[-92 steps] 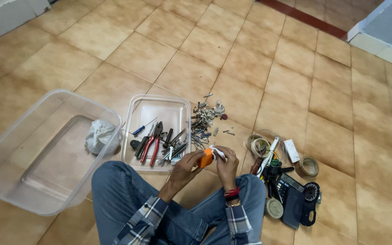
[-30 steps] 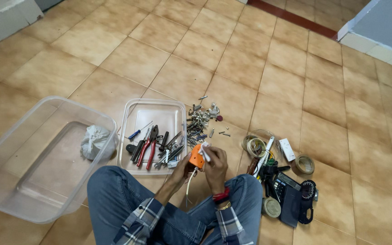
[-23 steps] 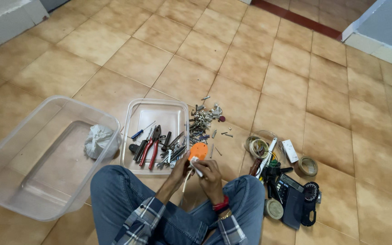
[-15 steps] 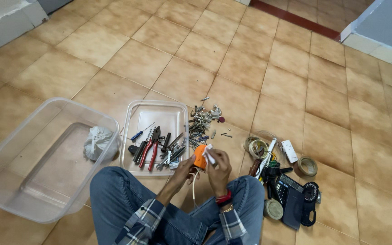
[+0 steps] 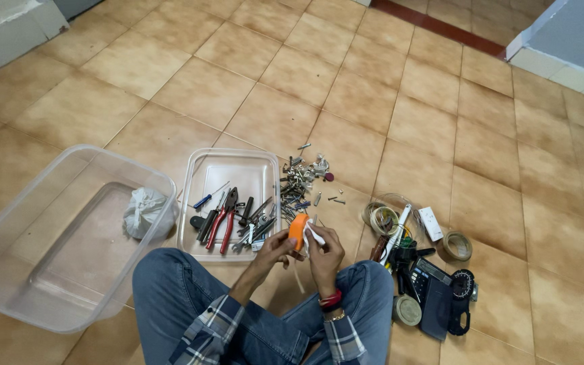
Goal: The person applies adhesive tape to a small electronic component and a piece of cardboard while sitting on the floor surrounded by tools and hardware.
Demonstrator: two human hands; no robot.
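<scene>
Holding orange tape roll [image 5: 297, 230] beside tray [image 5: 199, 177] edge.

The floor [image 5: 386, 101] is glossy tan tile. The tub [image 5: 8, 270] and tray [image 5: 231, 162] are clear smooth plastic. Pliers [image 5: 223, 220] have red rubbery handles, beside dull metal screws [image 5: 302, 179].

Light: the tiled floor [image 5: 346, 88] is evenly and softly lit.
Shadows: only faint ones are cast.
Glare: a mild sheen is seen on the clear bin [image 5: 55, 270].
Sharpness: small details are slightly softened; edges are mildly bent.
</scene>
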